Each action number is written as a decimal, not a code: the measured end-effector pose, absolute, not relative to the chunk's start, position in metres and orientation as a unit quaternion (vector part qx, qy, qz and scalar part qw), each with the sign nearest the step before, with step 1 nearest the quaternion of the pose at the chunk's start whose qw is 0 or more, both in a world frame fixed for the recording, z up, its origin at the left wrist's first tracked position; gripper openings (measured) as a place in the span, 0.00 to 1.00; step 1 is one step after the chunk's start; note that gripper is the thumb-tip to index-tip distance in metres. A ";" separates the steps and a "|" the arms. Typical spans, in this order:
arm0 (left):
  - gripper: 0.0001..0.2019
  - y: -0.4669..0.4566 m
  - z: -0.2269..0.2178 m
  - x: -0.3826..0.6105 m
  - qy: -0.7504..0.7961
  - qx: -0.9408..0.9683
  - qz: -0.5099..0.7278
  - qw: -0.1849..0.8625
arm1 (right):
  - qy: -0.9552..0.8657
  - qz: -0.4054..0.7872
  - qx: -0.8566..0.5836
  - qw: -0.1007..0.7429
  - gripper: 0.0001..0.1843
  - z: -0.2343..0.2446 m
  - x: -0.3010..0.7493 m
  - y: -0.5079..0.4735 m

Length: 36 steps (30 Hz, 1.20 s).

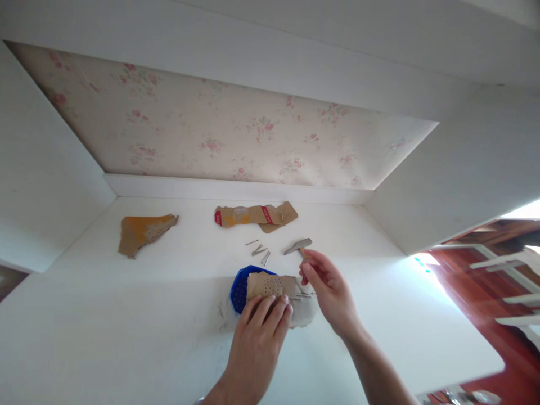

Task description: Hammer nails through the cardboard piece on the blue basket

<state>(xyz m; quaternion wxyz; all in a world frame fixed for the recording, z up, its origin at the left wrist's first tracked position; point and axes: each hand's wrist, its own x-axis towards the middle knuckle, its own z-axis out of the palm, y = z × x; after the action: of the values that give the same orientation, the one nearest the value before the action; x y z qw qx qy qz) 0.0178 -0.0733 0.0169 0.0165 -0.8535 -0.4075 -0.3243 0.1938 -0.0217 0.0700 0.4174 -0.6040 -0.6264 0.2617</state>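
Note:
My left hand (259,332) lies with its fingers flat on a perforated piece of cardboard (265,284), pressing it down over a blue perforated object (240,288) and a pale lump beneath. My right hand (327,287) is closed round the handle of a small hammer (298,246), whose metal head is raised just above and behind the cardboard. A few loose nails (260,251) lie on the white desk (126,315) just behind the cardboard piece.
Two more torn cardboard pieces lie further back: an orange-stained cardboard piece (141,232) at the left and a long cardboard strip with red tape (253,216) in the middle. Floral wallpaper (219,135) and white side panels enclose the desk. A red floor shows at right.

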 end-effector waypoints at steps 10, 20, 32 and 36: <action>0.20 -0.076 0.022 0.019 -0.398 -0.861 -0.317 0.013 | -0.539 0.313 -0.632 0.461 0.08 0.051 0.190 -0.060; 0.22 -0.076 0.015 0.020 -0.397 -0.856 -0.329 0.022 | -0.609 0.262 -0.605 0.442 0.07 0.049 0.184 -0.058; 0.21 -0.075 0.014 0.021 -0.393 -0.852 -0.343 0.033 | -0.641 0.208 -0.604 0.425 0.07 0.053 0.183 -0.061; 0.20 -0.076 0.011 0.021 -0.393 -0.850 -0.350 0.014 | -0.651 0.190 -0.602 0.423 0.06 0.051 0.185 -0.059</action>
<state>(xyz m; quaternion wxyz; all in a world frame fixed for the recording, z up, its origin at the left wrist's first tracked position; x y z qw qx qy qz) 0.0206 -0.0756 0.0107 0.0142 -0.8500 -0.3934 -0.3501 0.1850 -0.0590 0.0510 0.4232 -0.6015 -0.6505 0.1896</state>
